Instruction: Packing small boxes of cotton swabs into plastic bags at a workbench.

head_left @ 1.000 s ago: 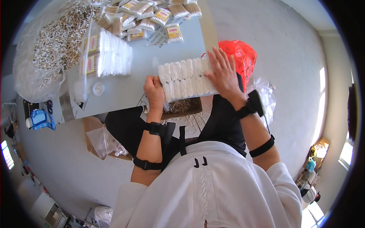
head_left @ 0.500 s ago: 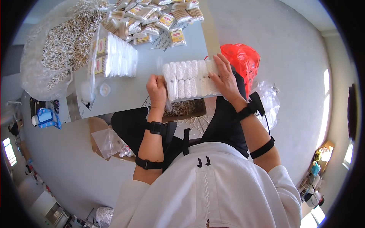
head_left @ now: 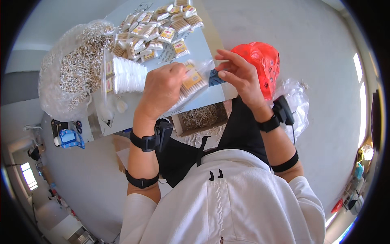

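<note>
Lifted over the table's near edge is a clear plastic bag with packs of cotton swabs in it, yellow labels showing. My left hand is closed around its left side, hiding part of it. Just right of the bag's loose plastic end is my right hand, fingers and thumb apart, with nothing visible in it. A second clear bag of stacked swab packs stands on the table left of my left hand. Farther back lies a pile of loose swab packs.
A large clear bag of loose swabs fills the table's left side. A box of loose swabs sits under the near edge. At right hang a red plastic bag and a clear bag. Scissors and a blue packet lie far left.
The bagged packs have been raised and turned from lying flat, so the yellow labels now face up. My right hand has come off them; my left hand has moved up with them.
</note>
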Demonstrator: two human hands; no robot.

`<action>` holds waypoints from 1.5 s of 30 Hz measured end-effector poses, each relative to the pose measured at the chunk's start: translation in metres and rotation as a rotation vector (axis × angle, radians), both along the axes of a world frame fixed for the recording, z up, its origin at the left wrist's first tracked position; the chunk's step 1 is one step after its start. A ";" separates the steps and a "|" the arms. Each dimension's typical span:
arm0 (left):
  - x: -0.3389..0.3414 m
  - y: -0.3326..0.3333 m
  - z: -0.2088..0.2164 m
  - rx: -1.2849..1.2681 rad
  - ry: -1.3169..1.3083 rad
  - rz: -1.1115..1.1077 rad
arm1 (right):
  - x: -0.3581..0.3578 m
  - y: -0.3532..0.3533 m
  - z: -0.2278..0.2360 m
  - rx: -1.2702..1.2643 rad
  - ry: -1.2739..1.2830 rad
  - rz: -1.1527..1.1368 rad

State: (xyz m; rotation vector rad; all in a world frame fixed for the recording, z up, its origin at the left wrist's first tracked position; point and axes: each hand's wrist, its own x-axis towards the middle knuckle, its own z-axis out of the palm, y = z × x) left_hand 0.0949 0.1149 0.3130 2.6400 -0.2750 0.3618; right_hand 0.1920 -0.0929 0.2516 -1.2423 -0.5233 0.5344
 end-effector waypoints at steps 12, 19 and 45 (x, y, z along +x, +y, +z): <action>-0.012 -0.006 -0.007 -0.107 -0.036 0.148 | 0.009 0.039 0.023 -0.170 -0.372 0.155; -0.016 -0.019 -0.011 -0.152 -0.075 0.294 | 0.009 0.034 0.021 -0.273 -0.466 0.109; -0.027 -0.010 -0.021 -0.152 -0.168 0.135 | 0.004 0.056 0.034 -0.512 -1.206 0.185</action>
